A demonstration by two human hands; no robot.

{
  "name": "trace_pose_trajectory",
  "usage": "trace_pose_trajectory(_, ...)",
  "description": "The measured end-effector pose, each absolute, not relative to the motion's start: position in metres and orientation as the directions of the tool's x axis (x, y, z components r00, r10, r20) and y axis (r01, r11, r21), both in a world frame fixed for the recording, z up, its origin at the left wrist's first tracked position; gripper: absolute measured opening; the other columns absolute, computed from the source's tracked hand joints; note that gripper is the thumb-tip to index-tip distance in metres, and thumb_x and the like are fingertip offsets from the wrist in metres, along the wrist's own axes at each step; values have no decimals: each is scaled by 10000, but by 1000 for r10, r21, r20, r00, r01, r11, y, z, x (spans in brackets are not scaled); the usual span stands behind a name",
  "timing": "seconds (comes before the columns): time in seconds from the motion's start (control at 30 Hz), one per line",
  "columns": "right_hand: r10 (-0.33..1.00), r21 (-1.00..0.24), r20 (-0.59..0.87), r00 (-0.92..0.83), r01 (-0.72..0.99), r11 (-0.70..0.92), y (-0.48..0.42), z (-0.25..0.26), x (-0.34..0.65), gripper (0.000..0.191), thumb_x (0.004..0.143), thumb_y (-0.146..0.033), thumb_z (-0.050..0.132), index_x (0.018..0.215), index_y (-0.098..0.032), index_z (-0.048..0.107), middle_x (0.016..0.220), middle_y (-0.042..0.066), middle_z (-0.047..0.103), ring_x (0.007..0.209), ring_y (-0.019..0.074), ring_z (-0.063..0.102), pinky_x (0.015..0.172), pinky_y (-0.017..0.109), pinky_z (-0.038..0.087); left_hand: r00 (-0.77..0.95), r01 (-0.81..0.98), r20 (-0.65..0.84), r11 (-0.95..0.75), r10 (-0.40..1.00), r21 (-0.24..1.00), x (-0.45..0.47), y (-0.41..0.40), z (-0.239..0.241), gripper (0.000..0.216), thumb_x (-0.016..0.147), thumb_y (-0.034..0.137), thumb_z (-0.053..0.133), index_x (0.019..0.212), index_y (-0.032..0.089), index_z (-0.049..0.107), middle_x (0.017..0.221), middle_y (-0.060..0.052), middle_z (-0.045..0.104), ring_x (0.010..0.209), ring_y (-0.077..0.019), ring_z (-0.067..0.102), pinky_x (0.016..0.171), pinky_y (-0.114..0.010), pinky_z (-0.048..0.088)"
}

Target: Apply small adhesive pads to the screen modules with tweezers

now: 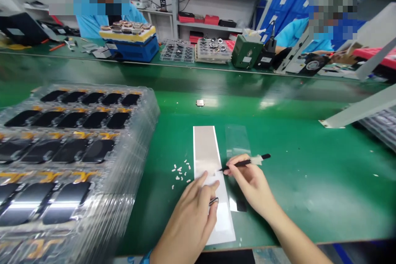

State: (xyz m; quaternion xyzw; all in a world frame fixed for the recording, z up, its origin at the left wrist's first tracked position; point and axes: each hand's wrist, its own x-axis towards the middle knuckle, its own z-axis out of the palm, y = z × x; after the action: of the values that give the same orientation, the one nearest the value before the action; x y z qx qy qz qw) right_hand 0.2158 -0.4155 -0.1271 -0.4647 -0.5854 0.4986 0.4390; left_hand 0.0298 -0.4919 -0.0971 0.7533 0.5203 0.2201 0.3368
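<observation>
A long strip of adhesive sheet (pixel 206 142), beige at its far end and white nearer me, lies on the green bench. My left hand (pixel 196 206) rests on it, fingertips pressing the white part. Between its thumb and curled finger is a small dark piece with a shiny edge (pixel 213 201), mostly hidden. My right hand (pixel 249 181) grips black tweezers (pixel 243 163) wrapped with whitish tape near the back end. Their tip touches or hovers by the strip's right edge, close to my left fingertips; which one I cannot tell. Several tiny white bits (pixel 180 170) lie scattered left of the strip.
Stacked clear trays (pixel 123 165) of black watch screens fill the left side. A clear film (pixel 237 139) lies beyond my right hand, and a small metallic piece (pixel 200 102) farther back. A white post (pixel 355 107) stands at right. Two people in blue work across the bench.
</observation>
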Motion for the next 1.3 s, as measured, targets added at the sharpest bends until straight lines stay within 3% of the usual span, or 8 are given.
trace_pose_trajectory(0.23,986,-993,-91,-140,-65,-101,-415,-129,202,342,819,-481,744,848,-164,618,831,33,649,665,158,725,684,268,628,387,682,-36,-259,922,684,32,-489,-99,295,1010,163,372,1278,162,494,1405,-131,595,1449,-310,375,1082,-548,467)
trace_pose_trajectory(0.4,983,-969,-98,-153,-209,-129,-415,-117,210,233,830,-375,764,865,-190,627,789,36,725,656,163,736,643,247,614,274,600,-42,-137,961,788,31,-490,-99,283,1025,204,357,1271,198,498,1366,-136,609,1373,-283,482,1067,-495,473)
trace_pose_trajectory(0.5,997,-965,-31,-65,-259,-47,-420,-106,216,138,855,-298,749,880,-209,646,842,23,733,687,143,741,671,225,611,115,443,-73,15,991,896,29,-490,-101,180,1031,278,403,1121,221,548,1204,-110,682,1176,-248,632,956,-396,526)
trace_pose_trajectory(0.6,997,-961,74,32,-264,80,-432,-96,214,86,855,-237,746,882,-229,665,874,-5,705,743,124,742,735,215,618,-50,170,-128,135,991,976,29,-490,-103,170,1028,371,443,1011,221,520,920,-57,724,836,-182,705,737,-290,551)
trace_pose_trajectory(0.77,975,-959,177,137,-201,202,-456,-92,191,97,904,-170,674,920,-252,625,861,-11,689,812,131,747,770,217,629,38,-246,-257,258,966,934,37,-492,-100,271,1023,494,425,987,227,394,691,30,638,493,-74,545,490,-172,428)
trace_pose_trajectory(1.0,982,-935,173,81,-300,189,-464,-96,175,135,948,-139,589,972,-273,587,876,-4,680,825,171,764,627,215,643,53,-293,-232,237,971,926,44,-493,-103,300,1001,515,482,1016,236,375,641,88,479,486,-37,347,458,-133,270)
trace_pose_trajectory(1.3,985,-931,149,90,-324,170,-468,-97,169,151,966,-131,554,992,-276,589,908,1,659,816,162,757,635,243,655,-17,-260,-255,242,967,935,45,-499,-109,278,1013,485,474,1099,261,335,727,47,515,638,-86,473,550,-161,361)
